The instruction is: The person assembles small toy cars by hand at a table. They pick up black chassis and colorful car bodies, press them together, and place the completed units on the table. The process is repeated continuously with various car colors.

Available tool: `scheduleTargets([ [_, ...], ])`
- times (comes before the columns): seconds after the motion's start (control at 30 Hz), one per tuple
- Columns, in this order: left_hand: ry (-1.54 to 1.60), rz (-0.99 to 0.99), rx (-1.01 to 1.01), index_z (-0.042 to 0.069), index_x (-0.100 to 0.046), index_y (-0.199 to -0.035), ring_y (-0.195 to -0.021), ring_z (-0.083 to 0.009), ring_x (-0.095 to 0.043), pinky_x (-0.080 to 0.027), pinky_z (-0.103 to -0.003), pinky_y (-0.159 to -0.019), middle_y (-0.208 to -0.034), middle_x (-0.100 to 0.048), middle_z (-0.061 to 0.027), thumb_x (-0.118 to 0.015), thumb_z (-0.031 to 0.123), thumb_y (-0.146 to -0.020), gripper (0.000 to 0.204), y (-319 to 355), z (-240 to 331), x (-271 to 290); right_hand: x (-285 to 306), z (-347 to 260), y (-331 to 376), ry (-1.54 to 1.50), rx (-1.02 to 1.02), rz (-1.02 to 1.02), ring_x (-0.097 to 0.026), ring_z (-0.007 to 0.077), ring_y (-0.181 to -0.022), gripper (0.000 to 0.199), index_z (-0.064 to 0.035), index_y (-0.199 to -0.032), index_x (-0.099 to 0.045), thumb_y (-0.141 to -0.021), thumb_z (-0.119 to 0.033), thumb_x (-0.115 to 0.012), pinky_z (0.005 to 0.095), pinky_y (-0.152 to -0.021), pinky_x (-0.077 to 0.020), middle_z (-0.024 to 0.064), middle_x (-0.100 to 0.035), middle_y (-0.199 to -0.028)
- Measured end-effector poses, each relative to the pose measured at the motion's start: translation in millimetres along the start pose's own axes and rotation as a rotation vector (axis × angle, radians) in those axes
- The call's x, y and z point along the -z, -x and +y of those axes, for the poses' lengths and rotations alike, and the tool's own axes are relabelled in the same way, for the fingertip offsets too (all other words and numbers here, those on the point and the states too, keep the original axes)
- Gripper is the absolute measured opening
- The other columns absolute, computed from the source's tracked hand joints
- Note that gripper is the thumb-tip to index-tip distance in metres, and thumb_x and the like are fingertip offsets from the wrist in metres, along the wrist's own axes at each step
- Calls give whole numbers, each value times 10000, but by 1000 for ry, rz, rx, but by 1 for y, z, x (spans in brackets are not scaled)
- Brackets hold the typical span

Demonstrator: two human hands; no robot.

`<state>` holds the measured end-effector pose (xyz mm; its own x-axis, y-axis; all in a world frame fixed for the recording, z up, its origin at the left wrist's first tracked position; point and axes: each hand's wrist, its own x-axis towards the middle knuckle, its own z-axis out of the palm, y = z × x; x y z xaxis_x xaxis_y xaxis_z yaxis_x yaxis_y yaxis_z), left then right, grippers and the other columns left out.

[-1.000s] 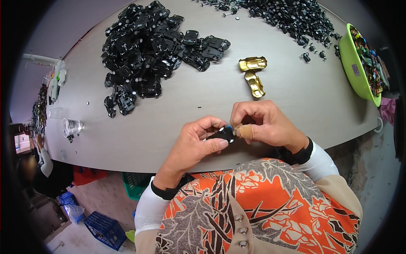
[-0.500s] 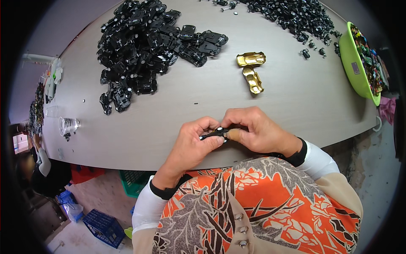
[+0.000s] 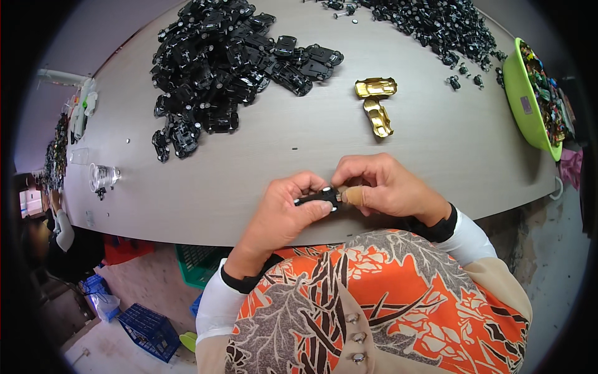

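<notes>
Close to the table's near edge, my left hand (image 3: 280, 206) grips a small black toy car chassis (image 3: 316, 198) with white-hubbed wheels, thumb on its near side. At the chassis's right end, my right hand (image 3: 395, 190) is closed, fingers curled. Its thumb wears a tan covering and presses at that end. Whether a small part sits between those fingertips is hidden. Beyond my hands lie two gold toy car bodies (image 3: 376, 88), touching each other. A large heap of black toy car chassis (image 3: 212, 68) rises at the far left.
Small black wheel parts (image 3: 436, 28) are piled at the far right, some scattered loose. A green basin (image 3: 523, 106) full of colourful pieces stands at the right edge. Clear plastic cups (image 3: 103, 177) are at left, with a co-worker's arm (image 3: 62, 224) beyond. Crates (image 3: 149, 330) stand on the floor.
My right hand has shifted slightly right, and its fingers have eased from the chassis's far side. More of the chassis shows now. The view has shifted slightly.
</notes>
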<state>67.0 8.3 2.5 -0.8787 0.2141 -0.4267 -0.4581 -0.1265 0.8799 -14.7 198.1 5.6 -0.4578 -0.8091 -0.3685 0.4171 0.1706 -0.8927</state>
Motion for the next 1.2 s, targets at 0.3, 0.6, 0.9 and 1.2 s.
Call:
scheduleTargets([
  [0.3, -206, 124, -107, -17, -580, -836, -687, -65, -496, -413, -230, -631, -730, -577, -11, -612, 44, -732, 125, 9, -7, -9, -17, 10, -4, 471, 233, 79, -559, 173, -677, 147, 15, -915, -593, -774, 18, -551, 278, -629, -442, 112, -596, -743],
  [0.6, -373, 340, 97, -32, -656, -849, -662, -69, -551, -435, -205, -627, -716, -633, -29, -614, -1, -666, 191, 120, 7, 55, 32, -10, 5, 843, 559, 521, -538, 298, -630, 90, -10, -754, -533, -669, 21, -532, 365, -584, -438, 110, -525, -721],
  [0.9, -574, 798, -64, -56, -620, -995, -750, -196, -657, -498, -293, -706, -835, -674, -173, -662, 19, -692, 315, 145, 0, 68, 52, -32, -11, 1310, 697, 643, -525, 235, -627, 149, -48, -627, -519, -615, 29, -645, 331, -648, -378, 61, -532, -602],
  [1.2, -1357, 440, -757, 27, -611, -938, -837, -276, -554, -458, -355, -684, -901, -562, -108, -604, -16, -705, 237, -55, 69, 39, 56, -34, -7, 909, 662, 487, -535, 260, -630, 149, -16, -689, -497, -655, 44, -628, 325, -573, -404, 95, -536, -686],
])
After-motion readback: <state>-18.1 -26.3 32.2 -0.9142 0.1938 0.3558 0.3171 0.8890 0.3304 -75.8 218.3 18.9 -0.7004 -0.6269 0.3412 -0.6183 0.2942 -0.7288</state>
